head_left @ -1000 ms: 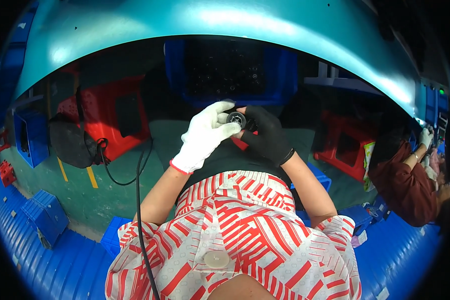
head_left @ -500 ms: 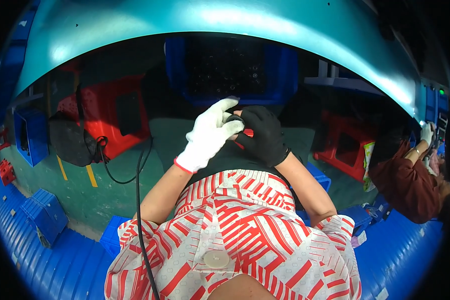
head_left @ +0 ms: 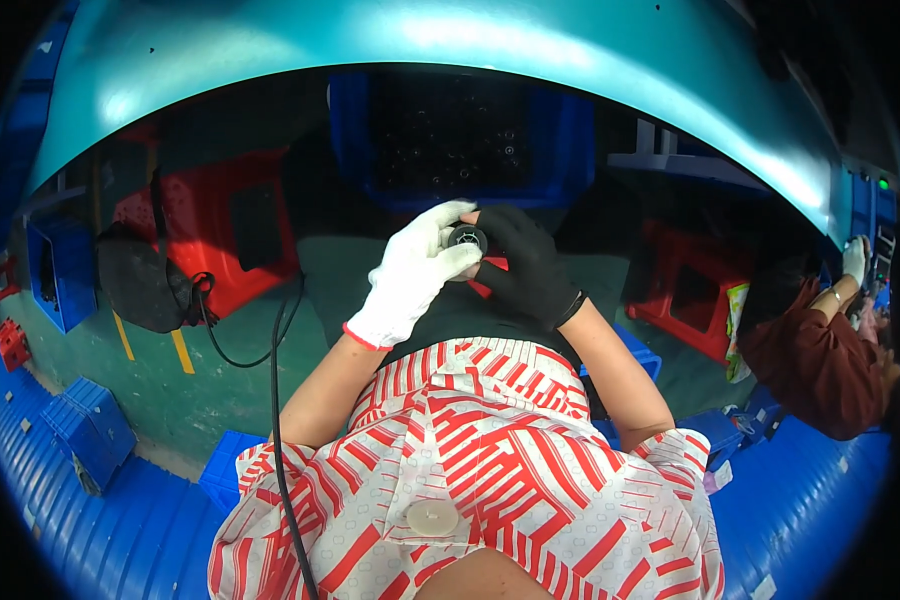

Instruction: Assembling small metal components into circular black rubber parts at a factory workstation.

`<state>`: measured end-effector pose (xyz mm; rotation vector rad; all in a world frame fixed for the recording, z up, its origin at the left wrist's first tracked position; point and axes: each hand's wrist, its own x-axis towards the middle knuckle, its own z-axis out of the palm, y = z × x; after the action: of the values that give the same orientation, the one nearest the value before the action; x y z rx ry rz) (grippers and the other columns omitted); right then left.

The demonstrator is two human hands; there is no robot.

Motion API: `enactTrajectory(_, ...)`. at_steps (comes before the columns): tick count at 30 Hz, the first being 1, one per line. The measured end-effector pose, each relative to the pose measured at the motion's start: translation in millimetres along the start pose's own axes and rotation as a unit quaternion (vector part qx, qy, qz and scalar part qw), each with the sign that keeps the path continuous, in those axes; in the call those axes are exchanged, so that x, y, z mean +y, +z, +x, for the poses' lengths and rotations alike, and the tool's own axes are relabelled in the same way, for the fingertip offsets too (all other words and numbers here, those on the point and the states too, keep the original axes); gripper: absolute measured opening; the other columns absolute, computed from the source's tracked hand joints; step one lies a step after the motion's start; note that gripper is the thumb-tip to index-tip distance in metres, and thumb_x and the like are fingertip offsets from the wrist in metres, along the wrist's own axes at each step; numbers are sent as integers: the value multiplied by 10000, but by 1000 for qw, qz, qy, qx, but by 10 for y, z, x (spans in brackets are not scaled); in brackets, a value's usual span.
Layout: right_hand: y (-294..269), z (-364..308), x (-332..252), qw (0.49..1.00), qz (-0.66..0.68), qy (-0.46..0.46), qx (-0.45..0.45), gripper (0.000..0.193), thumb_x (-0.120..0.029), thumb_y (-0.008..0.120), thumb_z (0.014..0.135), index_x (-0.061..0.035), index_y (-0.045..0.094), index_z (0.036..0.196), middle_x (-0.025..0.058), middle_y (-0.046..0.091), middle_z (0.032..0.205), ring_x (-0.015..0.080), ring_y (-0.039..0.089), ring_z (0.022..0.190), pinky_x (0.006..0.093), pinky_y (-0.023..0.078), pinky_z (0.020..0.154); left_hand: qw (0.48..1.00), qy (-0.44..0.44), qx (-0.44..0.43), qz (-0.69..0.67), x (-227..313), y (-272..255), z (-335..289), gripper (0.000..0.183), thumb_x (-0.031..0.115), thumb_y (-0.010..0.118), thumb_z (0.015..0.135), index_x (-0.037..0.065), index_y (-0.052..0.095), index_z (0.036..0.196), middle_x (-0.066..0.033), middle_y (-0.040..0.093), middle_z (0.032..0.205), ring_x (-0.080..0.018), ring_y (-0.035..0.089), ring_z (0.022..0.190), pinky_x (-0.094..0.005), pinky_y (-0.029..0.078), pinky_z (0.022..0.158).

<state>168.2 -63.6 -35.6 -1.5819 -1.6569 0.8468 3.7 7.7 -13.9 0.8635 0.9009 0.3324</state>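
Observation:
Between my hands is a small round black part (head_left: 467,237) with a pale ring and spokes on its upper face. My left hand (head_left: 419,263), in a white glove with a red cuff edge, closes on its left side with thumb and fingers. From the right, my right hand (head_left: 526,268), in a black glove with bare fingertips, grips the same part. Past my hands stands a blue bin (head_left: 350,150) holding many small dark round pieces, several with shiny rings.
A teal tabletop (head_left: 370,35) curves across the far side. Red stools (head_left: 225,225) stand left and right, a black bag (head_left: 135,285) hanging by the left one. A black cable (head_left: 278,420) runs past my left arm. At far right works another person in a brown top (head_left: 815,370).
The round part has turned so that its spoked face shows upward. My right hand has shifted slightly, while my left stays nearly in place. The other person's arm has moved a little.

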Motion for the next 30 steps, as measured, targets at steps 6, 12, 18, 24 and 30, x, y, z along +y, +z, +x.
enactTrajectory(6, 3, 3, -28, 999, -22, -24, 33, 424, -151, 758, 710, -81, 600, 1098, 134, 613, 1064, 312, 585, 967, 382, 473, 828, 1000, 11, 26, 3, -2, 74, 0, 445, 44, 616, 845, -13, 501, 1272, -105, 614, 1002, -128, 614, 803, -240, 515, 752)
enactTrajectory(12, 36, -38, 9, 997, -35, -48, 47, 472, -138, 782, 696, -62, 584, 1118, 126, 605, 1033, 290, 590, 925, 358, 479, 801, 999, -1, 12, 48, 32, 64, 17, 447, 45, 621, 839, -5, 508, 1268, -111, 616, 995, -135, 626, 788, -243, 528, 729)
enactTrajectory(18, -46, 52, -83, 999, 12, -27, -19, 429, -155, 787, 692, -65, 589, 1063, 123, 605, 1002, 301, 583, 918, 365, 477, 789, 993, -21, -31, 108, 181, -28, 39, 493, 41, 636, 828, -37, 470, 1286, -126, 642, 947, -143, 644, 783, -240, 523, 742)
enactTrajectory(24, -27, 38, -62, 999, 46, -2, 6, 466, -137, 786, 687, -72, 572, 1096, 123, 585, 1047, 294, 583, 945, 354, 476, 808, 999, 27, -1, 39, -61, 37, 35, 519, 28, 634, 827, -55, 441, 1302, -104, 640, 896, -121, 619, 769, -231, 504, 721)
enactTrajectory(30, -48, 42, -57, 999, -15, -37, -3, 486, -89, 796, 651, -58, 580, 1084, 121, 582, 1048, 282, 593, 930, 336, 482, 800, 998, 19, 19, 50, -35, 59, 27, 523, 39, 639, 834, -46, 440, 1310, -90, 632, 863, -106, 588, 751, -226, 483, 706)
